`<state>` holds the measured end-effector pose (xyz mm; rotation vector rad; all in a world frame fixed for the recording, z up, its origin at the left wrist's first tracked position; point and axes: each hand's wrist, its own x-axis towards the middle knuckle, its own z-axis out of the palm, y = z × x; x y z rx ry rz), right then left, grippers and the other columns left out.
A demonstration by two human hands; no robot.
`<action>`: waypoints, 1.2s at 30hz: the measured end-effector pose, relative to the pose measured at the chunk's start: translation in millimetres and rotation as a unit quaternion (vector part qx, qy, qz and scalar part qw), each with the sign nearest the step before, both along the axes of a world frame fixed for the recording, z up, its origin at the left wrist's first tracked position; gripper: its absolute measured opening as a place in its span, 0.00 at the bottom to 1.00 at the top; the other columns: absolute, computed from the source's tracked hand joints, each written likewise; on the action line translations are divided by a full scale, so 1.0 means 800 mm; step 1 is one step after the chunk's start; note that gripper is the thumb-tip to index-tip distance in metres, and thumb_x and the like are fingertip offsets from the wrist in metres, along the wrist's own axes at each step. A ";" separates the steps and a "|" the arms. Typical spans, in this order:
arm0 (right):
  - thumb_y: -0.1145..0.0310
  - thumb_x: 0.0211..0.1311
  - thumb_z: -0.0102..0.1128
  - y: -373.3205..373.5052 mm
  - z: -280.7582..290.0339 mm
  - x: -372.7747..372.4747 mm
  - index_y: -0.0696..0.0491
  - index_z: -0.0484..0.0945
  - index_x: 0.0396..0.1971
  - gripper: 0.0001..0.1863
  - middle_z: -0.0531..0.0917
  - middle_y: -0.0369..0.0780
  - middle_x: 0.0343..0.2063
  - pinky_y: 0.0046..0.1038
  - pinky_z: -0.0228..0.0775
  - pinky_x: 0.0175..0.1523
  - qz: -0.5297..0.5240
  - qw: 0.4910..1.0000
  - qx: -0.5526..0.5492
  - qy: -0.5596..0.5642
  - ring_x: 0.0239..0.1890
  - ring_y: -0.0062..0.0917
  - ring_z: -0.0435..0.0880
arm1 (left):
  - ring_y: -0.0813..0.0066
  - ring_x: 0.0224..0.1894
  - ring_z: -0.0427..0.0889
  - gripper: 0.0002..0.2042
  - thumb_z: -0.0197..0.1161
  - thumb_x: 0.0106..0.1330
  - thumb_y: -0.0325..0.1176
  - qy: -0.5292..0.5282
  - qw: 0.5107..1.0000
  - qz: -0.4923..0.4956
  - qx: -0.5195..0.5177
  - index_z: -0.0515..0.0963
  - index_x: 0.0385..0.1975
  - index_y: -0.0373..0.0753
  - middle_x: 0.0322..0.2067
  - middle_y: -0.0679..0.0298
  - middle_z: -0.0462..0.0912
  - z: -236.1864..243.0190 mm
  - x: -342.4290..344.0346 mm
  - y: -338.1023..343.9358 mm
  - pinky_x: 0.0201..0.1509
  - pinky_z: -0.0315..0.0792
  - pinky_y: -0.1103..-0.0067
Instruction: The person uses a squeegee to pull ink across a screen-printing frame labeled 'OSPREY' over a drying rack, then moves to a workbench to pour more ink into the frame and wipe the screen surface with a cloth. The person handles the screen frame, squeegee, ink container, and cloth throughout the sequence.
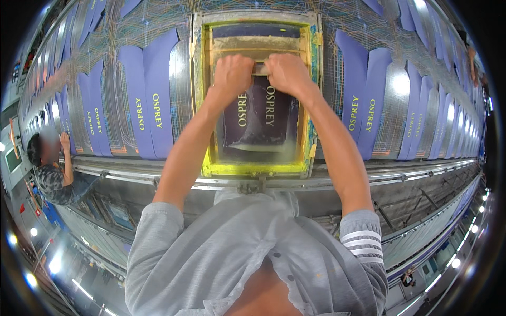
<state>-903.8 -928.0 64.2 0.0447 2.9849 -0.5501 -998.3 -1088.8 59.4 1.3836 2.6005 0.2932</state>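
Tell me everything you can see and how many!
Frame: one, yellow, middle
Lettered panel: one, dark purple, inside frame
Bar: one, brownish, upper middle
Flat pieces: many, purple, both sides of frame
Table: one, grey with coloured lines, underneath
Metal rail: at least one, silver, near edge
Other people: at least two, nearest in dark grey, left
Lamps: many, white, around the rim
Shirt: one, grey, bottom middle
Left hand: one, bare, gripping bar
Right hand: one, bare, gripping bar
Forearms: two, bare, below the hands

both arms (187,142): stretched forward, converging | left grip (233,75): curled | right grip (289,73): curled, alongside
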 end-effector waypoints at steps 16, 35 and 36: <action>0.51 0.65 0.64 -0.016 -0.054 0.201 0.57 0.81 0.51 0.25 0.81 0.53 0.53 0.41 0.69 0.61 -0.341 0.910 0.019 0.235 0.57 0.45 0.78 | 0.57 0.37 0.87 0.13 0.61 0.47 0.23 -0.077 0.997 0.023 0.007 0.86 0.34 0.40 0.34 0.59 0.88 -0.003 0.232 -0.158 0.39 0.80 0.63; 0.65 0.64 0.61 -0.290 -0.086 0.004 0.56 0.84 0.31 0.10 0.85 0.48 0.26 0.42 0.75 0.37 -0.468 0.790 -0.286 0.274 0.31 0.45 0.85 | 0.61 0.39 0.88 0.15 0.61 0.49 0.21 -0.004 0.997 0.039 0.065 0.87 0.35 0.45 0.36 0.64 0.89 0.021 0.046 -0.465 0.40 0.80 0.66; 0.65 0.64 0.60 -0.308 -0.084 -0.010 0.56 0.83 0.30 0.10 0.84 0.49 0.25 0.43 0.74 0.36 -0.470 0.796 -0.270 0.268 0.31 0.46 0.85 | 0.60 0.40 0.88 0.16 0.60 0.50 0.20 -0.011 0.998 0.039 0.045 0.87 0.36 0.45 0.37 0.63 0.89 0.023 0.035 -0.481 0.41 0.80 0.66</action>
